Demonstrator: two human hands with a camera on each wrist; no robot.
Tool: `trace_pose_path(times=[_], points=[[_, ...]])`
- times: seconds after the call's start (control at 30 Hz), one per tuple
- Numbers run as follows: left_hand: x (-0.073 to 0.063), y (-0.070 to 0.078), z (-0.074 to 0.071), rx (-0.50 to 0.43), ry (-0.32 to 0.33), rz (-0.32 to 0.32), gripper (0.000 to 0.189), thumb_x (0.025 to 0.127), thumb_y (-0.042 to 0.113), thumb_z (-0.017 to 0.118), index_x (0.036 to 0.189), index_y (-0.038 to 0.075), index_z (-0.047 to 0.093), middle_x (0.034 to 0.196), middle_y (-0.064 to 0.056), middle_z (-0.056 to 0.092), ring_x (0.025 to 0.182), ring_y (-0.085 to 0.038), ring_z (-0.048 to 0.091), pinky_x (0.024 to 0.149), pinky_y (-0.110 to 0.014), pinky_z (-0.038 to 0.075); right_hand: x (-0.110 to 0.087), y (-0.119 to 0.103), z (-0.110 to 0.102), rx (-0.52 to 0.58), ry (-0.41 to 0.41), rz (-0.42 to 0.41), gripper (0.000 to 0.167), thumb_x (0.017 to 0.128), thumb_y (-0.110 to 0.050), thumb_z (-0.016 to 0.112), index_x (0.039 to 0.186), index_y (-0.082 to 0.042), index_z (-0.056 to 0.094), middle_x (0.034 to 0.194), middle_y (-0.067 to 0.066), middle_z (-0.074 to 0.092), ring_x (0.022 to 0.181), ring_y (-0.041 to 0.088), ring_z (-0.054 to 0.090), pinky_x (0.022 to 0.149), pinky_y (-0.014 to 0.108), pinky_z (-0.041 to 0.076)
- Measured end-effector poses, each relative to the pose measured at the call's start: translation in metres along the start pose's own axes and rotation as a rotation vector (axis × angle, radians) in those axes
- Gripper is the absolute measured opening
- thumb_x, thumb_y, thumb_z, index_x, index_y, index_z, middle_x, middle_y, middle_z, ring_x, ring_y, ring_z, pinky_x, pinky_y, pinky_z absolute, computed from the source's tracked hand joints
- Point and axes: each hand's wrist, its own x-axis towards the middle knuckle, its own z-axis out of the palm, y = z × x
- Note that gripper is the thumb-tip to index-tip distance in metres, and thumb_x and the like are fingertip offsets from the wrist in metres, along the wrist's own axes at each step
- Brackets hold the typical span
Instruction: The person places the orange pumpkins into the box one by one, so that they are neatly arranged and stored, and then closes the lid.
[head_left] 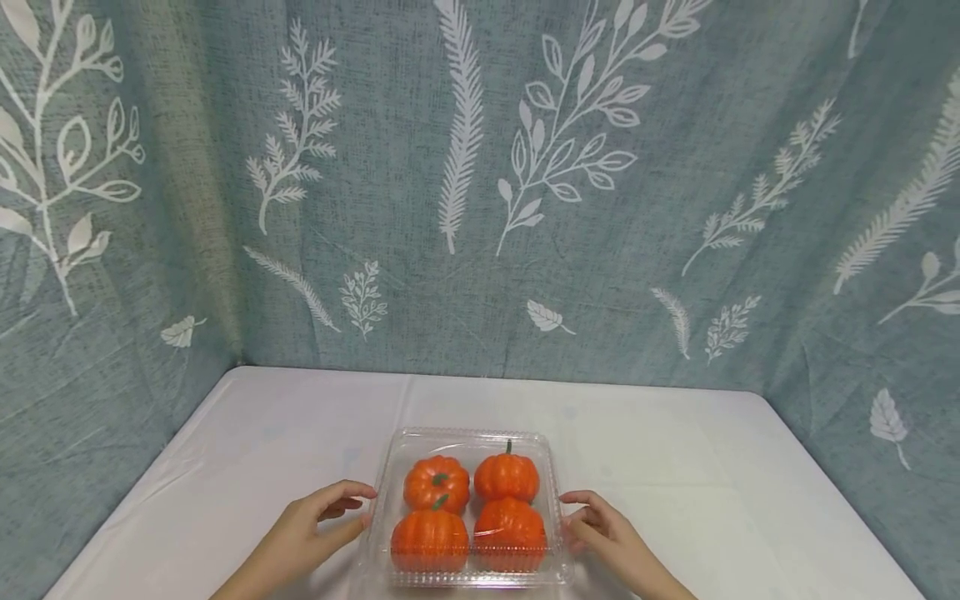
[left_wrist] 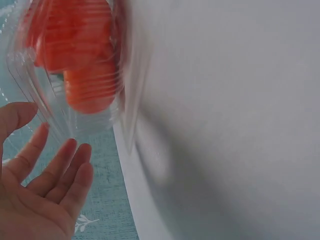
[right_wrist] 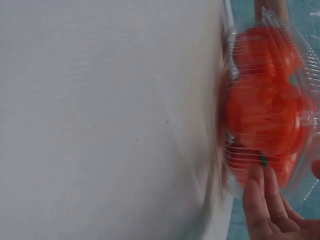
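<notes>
A clear plastic clamshell box (head_left: pixel 467 446) sits on the white table with several small orange pumpkins inside. A back-left pumpkin (head_left: pixel 437 485) and a front-right pumpkin (head_left: pixel 510 533) show through its lid, with green stems on some. At the box's left side is my left hand (head_left: pixel 315 525), fingers spread and loosely bent; in the left wrist view its fingertips (left_wrist: pixel 70 145) are close to the rim. My right hand (head_left: pixel 603 533) is on the opposite side. In the right wrist view its fingers (right_wrist: pixel 272 192) lie along the ridged wall, thumb apart from them.
The white-covered table (head_left: pixel 675 467) extends to both sides of the box and behind it. A blue-green curtain (head_left: pixel 390 183) with white leaf prints hangs around its back and sides.
</notes>
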Motion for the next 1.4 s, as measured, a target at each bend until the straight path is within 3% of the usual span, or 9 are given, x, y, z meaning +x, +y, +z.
trace_pose_path(times=[0.23,0.4,0.63,0.83,0.93,1.07,1.17,1.3,1.4], points=[[-0.007,0.0,-0.004,-0.167,-0.202,-0.168,0.048,0.088,0.035,0.06,0.126,0.008,0.049,0.127,-0.012,0.052,0.103,-0.024,0.057,0.087,-0.043,0.047,-0.008,-0.005,-0.007,-0.034,-0.153,-0.026,0.031,0.096,-0.016,0.046,0.113,0.01,0.047,0.084,0.005,0.06,0.074,0.003,0.057,0.068,0.021,0.049],[-0.007,-0.002,-0.008,-0.225,-0.29,-0.157,0.052,0.089,0.031,0.06,0.132,0.007,0.044,0.13,-0.015,0.049,0.106,-0.027,0.055,0.089,-0.045,0.045,-0.011,-0.01,-0.009,-0.054,-0.198,0.01,0.03,0.094,-0.017,0.048,0.113,0.006,0.05,0.087,0.006,0.061,0.075,0.005,0.057,0.069,0.02,0.048],[-0.007,-0.006,-0.012,-0.315,-0.371,-0.147,0.067,0.089,0.024,0.061,0.141,0.001,0.025,0.12,-0.016,0.056,0.099,-0.024,0.058,0.084,-0.034,0.049,-0.011,-0.012,-0.007,-0.091,-0.231,0.017,0.027,0.094,-0.018,0.046,0.108,0.004,0.053,0.086,0.006,0.061,0.074,0.006,0.055,0.066,0.021,0.047],[-0.007,-0.013,-0.012,-0.416,-0.471,-0.1,0.03,0.093,0.018,0.054,0.11,-0.006,0.055,0.079,-0.012,0.065,0.072,-0.011,0.058,0.064,-0.025,0.048,-0.012,-0.012,-0.007,-0.087,-0.24,0.001,0.024,0.094,-0.017,0.047,0.102,0.005,0.054,0.084,0.005,0.061,0.071,0.005,0.055,0.062,0.02,0.048],[-0.008,-0.017,-0.012,-0.47,-0.522,-0.048,0.022,0.094,0.014,0.051,0.097,-0.005,0.061,0.075,-0.006,0.066,0.072,-0.007,0.059,0.065,-0.023,0.048,-0.012,-0.012,-0.006,-0.07,-0.247,0.018,0.025,0.095,-0.018,0.046,0.1,0.004,0.055,0.084,0.005,0.06,0.072,0.006,0.055,0.062,0.02,0.049],[-0.008,-0.022,-0.012,-0.562,-0.585,0.001,0.025,0.095,0.009,0.048,0.096,-0.013,0.059,0.08,0.005,0.066,0.074,-0.003,0.058,0.067,-0.02,0.048,-0.012,-0.012,-0.006,-0.064,-0.254,0.027,0.025,0.096,-0.02,0.046,0.098,0.004,0.055,0.084,0.005,0.059,0.072,0.006,0.055,0.063,0.02,0.049],[-0.008,-0.022,-0.009,-0.575,-0.603,0.009,0.027,0.095,0.01,0.048,0.091,-0.015,0.058,0.075,0.009,0.061,0.068,0.0,0.053,0.059,-0.018,0.044,-0.012,-0.012,-0.007,-0.074,-0.255,0.006,0.025,0.097,-0.019,0.045,0.097,0.003,0.055,0.084,0.005,0.06,0.072,0.005,0.055,0.063,0.021,0.049],[-0.009,-0.02,-0.004,-0.553,-0.598,0.008,0.032,0.095,0.013,0.048,0.079,-0.014,0.055,0.058,-0.008,0.048,0.06,0.002,0.046,0.05,-0.018,0.039,-0.012,-0.011,-0.009,-0.092,-0.26,-0.02,0.024,0.097,-0.018,0.045,0.096,0.003,0.056,0.084,0.006,0.06,0.073,0.005,0.056,0.063,0.021,0.05],[-0.011,-0.021,-0.002,-0.567,-0.6,0.001,0.034,0.096,0.013,0.047,0.076,-0.014,0.051,0.062,-0.026,0.043,0.058,0.002,0.046,0.049,-0.018,0.04,-0.013,-0.011,-0.012,-0.1,-0.273,-0.026,0.023,0.097,-0.017,0.046,0.094,0.002,0.057,0.084,0.004,0.061,0.071,0.004,0.056,0.062,0.022,0.05]])
